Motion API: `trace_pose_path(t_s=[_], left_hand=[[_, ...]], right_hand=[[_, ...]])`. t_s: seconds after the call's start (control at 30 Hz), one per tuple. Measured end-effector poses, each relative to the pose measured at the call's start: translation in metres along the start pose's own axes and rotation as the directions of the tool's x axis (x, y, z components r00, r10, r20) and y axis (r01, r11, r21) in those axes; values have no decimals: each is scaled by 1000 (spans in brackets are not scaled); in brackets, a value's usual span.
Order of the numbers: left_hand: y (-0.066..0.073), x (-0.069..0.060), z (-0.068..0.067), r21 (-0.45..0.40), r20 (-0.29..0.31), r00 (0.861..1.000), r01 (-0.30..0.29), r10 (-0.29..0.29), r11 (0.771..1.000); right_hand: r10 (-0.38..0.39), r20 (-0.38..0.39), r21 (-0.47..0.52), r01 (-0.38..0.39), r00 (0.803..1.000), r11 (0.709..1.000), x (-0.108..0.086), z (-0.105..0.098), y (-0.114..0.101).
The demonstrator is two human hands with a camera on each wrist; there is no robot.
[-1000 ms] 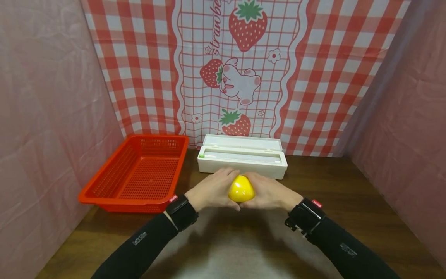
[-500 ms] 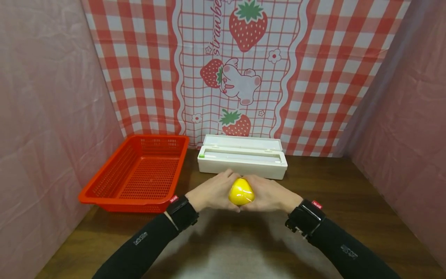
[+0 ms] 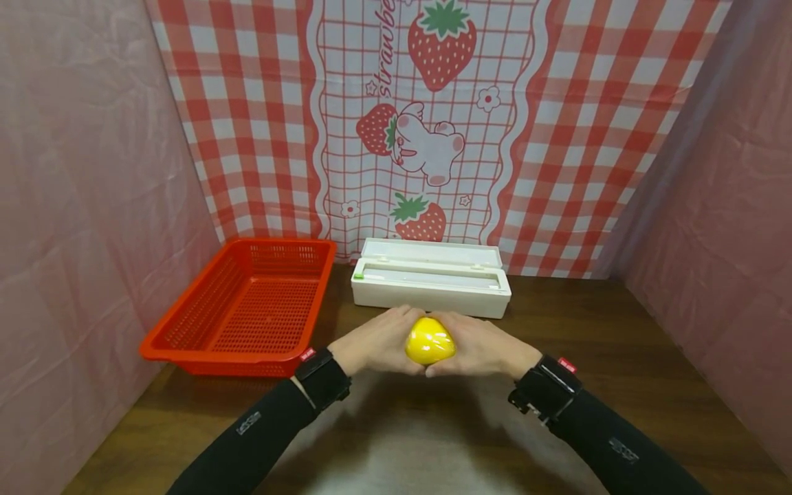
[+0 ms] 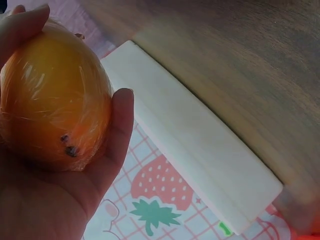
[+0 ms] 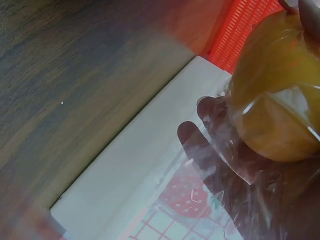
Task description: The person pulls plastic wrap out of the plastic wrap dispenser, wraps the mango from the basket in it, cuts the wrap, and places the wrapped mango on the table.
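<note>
A glossy yellow fruit sits between both hands above the table in the head view. Clear cling film covers it, smooth and creased on the side seen in the left wrist view, loose and hanging in the right wrist view. My left hand grips one side; in the left wrist view its fingers and thumb curl round the orange-yellow fruit, which shows dark spots low down. My right hand holds the other side, its thumb at the top and its fingers behind the film. Just beyond both hands lies a white cling film dispenser.
The dispenser's lid stands raised at the back, and a small green piece shows at its left end. A red plastic basket is on the left of the brown table. A strawberry-print cloth hangs behind.
The fruit and both hands have sunk slightly toward the person since one second ago, and the fruit has turned a little. Basket and dispenser stay put.
</note>
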State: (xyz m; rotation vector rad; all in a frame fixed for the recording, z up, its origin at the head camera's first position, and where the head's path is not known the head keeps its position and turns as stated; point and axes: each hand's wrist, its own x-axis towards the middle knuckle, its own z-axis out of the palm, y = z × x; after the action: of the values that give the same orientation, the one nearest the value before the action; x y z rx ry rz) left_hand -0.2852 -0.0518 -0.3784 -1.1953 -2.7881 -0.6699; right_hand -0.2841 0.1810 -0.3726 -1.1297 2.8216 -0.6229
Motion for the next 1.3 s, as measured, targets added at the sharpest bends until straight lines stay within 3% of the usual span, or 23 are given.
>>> trace_pose_path(t_s=[0.47, 0.77, 0.9, 1.1, 1.3], left_hand=[[2, 0, -2, -73, -45, 999, -20, 17, 997], [0, -2, -2, -58, -38, 999, 31, -33, 998], [2, -3, -3, -79, -40, 999, 25, -28, 997], [4, -2, -4, -62, -56, 998, 25, -29, 998], [2, -4, -4, -50, -70, 995, 61, -65, 997]], right_hand=[[-22, -51, 17, 23, 998, 1000, -4, -6, 0], [5, -67, 37, -2, 998, 999, -11, -17, -4], [-3, -84, 47, 7, 996, 999, -13, -22, -1], [11, -103, 128, 2, 995, 992, -18, -29, 3], [86, -160, 215, -50, 983, 975, -24, -35, 7]])
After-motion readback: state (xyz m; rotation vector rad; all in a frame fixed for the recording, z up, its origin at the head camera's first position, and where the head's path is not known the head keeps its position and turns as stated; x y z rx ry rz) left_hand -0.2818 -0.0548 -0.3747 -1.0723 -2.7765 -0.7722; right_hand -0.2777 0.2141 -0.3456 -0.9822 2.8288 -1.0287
